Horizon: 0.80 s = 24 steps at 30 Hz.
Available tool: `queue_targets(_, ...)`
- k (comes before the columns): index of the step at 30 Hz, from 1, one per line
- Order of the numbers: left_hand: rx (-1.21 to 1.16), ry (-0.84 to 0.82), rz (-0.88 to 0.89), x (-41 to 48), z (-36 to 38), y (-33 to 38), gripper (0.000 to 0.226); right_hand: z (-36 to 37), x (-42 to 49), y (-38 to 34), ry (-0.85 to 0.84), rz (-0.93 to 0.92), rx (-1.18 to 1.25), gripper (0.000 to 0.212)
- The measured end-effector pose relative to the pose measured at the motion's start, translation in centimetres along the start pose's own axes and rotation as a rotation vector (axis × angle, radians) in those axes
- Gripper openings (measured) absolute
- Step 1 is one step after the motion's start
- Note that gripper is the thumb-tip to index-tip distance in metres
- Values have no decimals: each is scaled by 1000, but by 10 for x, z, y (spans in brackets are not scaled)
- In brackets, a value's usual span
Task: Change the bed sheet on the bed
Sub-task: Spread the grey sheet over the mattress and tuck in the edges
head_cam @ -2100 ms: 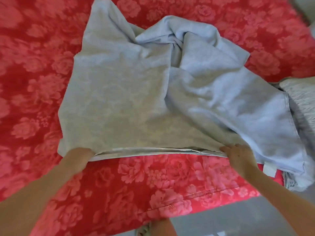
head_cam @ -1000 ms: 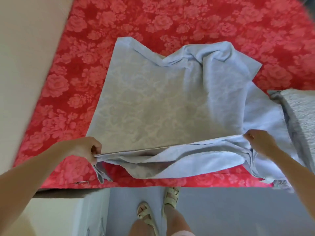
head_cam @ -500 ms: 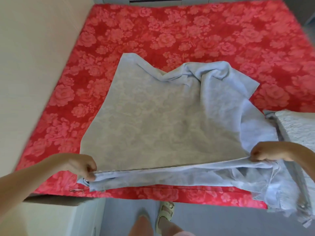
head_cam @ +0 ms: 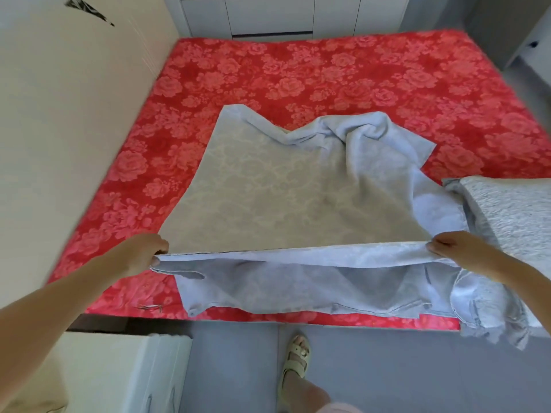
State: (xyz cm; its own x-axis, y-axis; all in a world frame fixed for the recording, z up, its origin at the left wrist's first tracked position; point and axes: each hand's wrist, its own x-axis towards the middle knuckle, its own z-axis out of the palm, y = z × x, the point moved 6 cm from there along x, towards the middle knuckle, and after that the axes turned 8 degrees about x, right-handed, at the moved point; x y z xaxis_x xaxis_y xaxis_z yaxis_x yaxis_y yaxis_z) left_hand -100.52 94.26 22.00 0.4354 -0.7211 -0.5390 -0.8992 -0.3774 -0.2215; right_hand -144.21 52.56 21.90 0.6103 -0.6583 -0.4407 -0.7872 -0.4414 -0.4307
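Holding the sheet (head_cam: 298, 189) by one hemmed edge, pulled taut between both hands: the left hand (head_cam: 146, 254) pinches one end and the right hand (head_cam: 450, 248) has its fingers curled over the other, arms spread wide. Sheet lies over the near half of the bed (head_cam: 298, 79). The gripped edge is held up off the bed's near side, a lower layer hangs past that side toward the floor, and the far part is bunched in folds near the bed's middle. Appearance: pale blue-grey, faint woven flower pattern, thin stitched hem. Judgement: light, limp cloth with no stiffness, sagging wherever unsupported; neither slippery nor fragile. Best taken at corners or along the hem, hands well apart, so it opens flat. Bed surface is red with roses. Grey textured bedding (head_cam: 512, 216) sits at the bed's near right corner.
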Motion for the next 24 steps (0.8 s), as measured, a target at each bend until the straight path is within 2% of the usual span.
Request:
queue_targets(2, -52, 43, -21, -29, 8, -1, 9, -2, -36, -8, 33, -12, 63, 42)
queue_targets(5, -130, 228, -70, -73, -1, 0, 9, -17, -84, -24, 89, -35, 207, 41)
queue_targets(6, -139, 206, -87, -88, -2, 1, 8, -24, -97, -27, 84, -42, 250, 40)
queue_targets(8, -87, -11, -86, -118, 1, 5, 7, -31, -124, -31, -4, -70, 237, 38)
queue_targets(10, -130, -259, -75, -151, 12, 0, 3, -31, -156, -41, -183, -104, 204, 41)
queue_targets(11, -220, -325, -92, -169, 12, -5, 5, -31, -170, -46, -250, -113, 200, 41)
queue_targets(12, -333, -315, -124, -183, 7, -12, 8, -33, -180, -48, -290, -111, 187, 40)
queue_targets(14, -469, -135, -186, -198, -16, -30, 11, -45, -189, -52, -287, -113, 158, 45)
queue_targets(17, -375, 281, -296, -199, -71, -51, 9, -72, -178, -71, -132, -167, 130, 28)
queue_targets(19, -320, 514, -394, -190, -104, -60, 15, -99, -162, -90, 152, -185, 6, 35)
queue_targets(21, -336, 662, -494, -177, -128, -64, 21, -124, -147, -104, 440, -185, -109, 38)
queue_targets(24, -380, 809, -611, -159, -157, -64, 22, -155, -127, -104, 708, -154, -173, 10)
